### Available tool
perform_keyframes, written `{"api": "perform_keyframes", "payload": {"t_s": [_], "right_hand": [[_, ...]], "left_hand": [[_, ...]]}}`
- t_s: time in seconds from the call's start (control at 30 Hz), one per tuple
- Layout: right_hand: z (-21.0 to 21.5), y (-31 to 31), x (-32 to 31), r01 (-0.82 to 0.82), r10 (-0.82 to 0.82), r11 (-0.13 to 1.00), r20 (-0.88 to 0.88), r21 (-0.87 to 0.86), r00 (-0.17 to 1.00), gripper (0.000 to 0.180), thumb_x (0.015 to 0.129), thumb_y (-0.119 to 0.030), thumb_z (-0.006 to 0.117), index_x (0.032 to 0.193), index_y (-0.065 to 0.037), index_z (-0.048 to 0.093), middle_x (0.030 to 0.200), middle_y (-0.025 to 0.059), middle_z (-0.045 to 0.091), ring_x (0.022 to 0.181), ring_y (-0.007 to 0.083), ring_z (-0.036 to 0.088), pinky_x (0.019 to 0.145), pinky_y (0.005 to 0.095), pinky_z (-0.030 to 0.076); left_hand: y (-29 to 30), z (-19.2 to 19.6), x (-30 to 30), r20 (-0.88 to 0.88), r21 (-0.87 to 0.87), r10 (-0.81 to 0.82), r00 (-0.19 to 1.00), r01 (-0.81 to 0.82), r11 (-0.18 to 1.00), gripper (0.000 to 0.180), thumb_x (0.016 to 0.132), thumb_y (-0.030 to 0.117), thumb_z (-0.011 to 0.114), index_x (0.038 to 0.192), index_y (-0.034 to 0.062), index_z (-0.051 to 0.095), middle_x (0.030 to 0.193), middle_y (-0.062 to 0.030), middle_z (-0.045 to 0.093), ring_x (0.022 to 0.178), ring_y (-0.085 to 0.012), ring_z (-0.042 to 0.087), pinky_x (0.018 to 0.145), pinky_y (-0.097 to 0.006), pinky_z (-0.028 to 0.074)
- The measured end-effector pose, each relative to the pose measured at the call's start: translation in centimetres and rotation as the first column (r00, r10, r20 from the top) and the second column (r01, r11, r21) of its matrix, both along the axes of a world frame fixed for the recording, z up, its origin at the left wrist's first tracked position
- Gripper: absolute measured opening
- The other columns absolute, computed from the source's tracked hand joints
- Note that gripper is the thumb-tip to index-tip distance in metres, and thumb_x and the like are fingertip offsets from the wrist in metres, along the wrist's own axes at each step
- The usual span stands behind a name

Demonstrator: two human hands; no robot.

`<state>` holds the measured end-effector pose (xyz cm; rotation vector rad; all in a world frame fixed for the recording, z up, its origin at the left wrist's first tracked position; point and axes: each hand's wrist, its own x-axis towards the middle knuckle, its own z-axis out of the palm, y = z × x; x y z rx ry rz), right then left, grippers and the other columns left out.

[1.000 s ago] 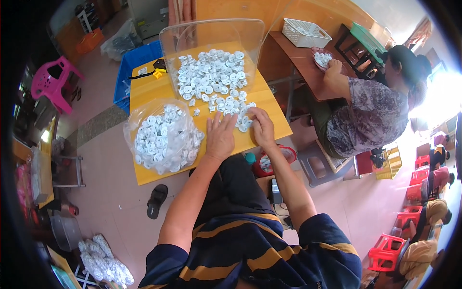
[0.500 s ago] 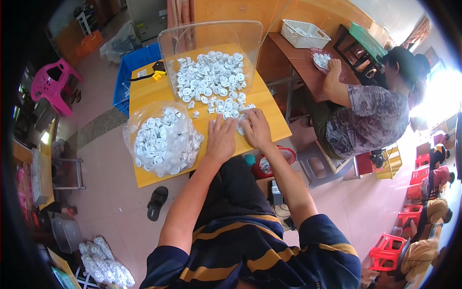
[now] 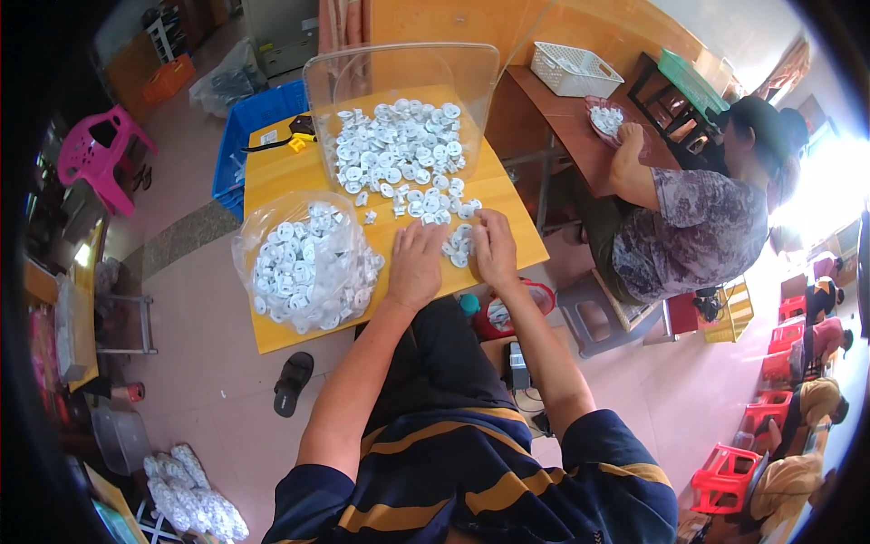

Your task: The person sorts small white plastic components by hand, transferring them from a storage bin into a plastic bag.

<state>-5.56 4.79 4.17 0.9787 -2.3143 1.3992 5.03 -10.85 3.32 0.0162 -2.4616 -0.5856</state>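
Note:
On the yellow wooden table (image 3: 507,218), a small cluster of round white plastic parts (image 3: 459,245) lies between my two hands. My left hand (image 3: 417,265) rests just left of the cluster, fingers stretched forward and holding nothing visible. At the cluster's right side is my right hand (image 3: 496,250), its fingers extended, their tips close to the parts. More of these parts (image 3: 433,205) lie loose ahead of my fingers. They lead to a big heap (image 3: 394,140) in a clear plastic bin (image 3: 399,47) tipped towards me. A clear bag (image 3: 313,263) full of white parts sits left of my left hand.
A yellow-and-black tool (image 3: 299,136) lies at the table's far left, beside a blue crate (image 3: 254,118). To the right, a seated co-worker (image 3: 693,227) reaches into a dish (image 3: 605,118) on a brown table. A red container (image 3: 517,308) stands below the table's front edge.
My right hand has shifted right, away from my left hand, uncovering the small cluster of white parts between them. My left hand stays almost in place. The co-worker's arm moved slightly.

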Motion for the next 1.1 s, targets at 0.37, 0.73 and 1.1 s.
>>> {"api": "perform_keyframes", "payload": {"t_s": [0.37,0.73,1.1], "right_hand": [[0.1,-1.1,-6.1,-0.041,0.057,0.995,-0.171,0.093,0.984,0.022,0.093,0.002,0.057,0.110,-0.002,0.069,0.119,0.0195,0.068,0.114,0.0377,0.064,0.098,0.0414,0.051],[0.5,-1.6,-6.7,-0.165,0.170,0.982,-0.048,0.095,0.984,0.029,0.087,0.008,0.056,0.109,-0.003,0.071,0.115,0.0188,0.068,0.112,0.0385,0.063,0.099,0.0434,0.051],[0.5,-2.3,-6.8,-0.182,0.177,0.970,0.047,0.158,0.983,0.028,0.092,0.000,0.055,0.115,-0.002,0.071,0.115,0.0194,0.068,0.111,0.0377,0.064,0.100,0.0432,0.051]], "left_hand": [[-1.3,-0.2,-0.3,-0.156,0.277,0.144,0.977,-0.097,0.956,0.060,0.081,-0.009,0.049,0.141,0.0000,0.053,0.137,-0.0221,0.058,0.131,-0.0419,0.050,0.114,-0.050,0.039],[-1.2,0.6,0.0,-0.176,0.209,0.132,0.975,-0.094,0.973,0.048,0.083,-0.004,0.053,0.129,0.0021,0.060,0.125,-0.0184,0.063,0.122,-0.0404,0.056,0.107,-0.049,0.044],[-0.7,-0.6,-0.5,0.069,0.089,0.211,0.975,-0.216,0.972,0.054,0.087,0.006,0.058,0.141,0.0061,0.056,0.142,-0.0184,0.059,0.129,-0.0388,0.054,0.105,-0.050,0.044]]}}
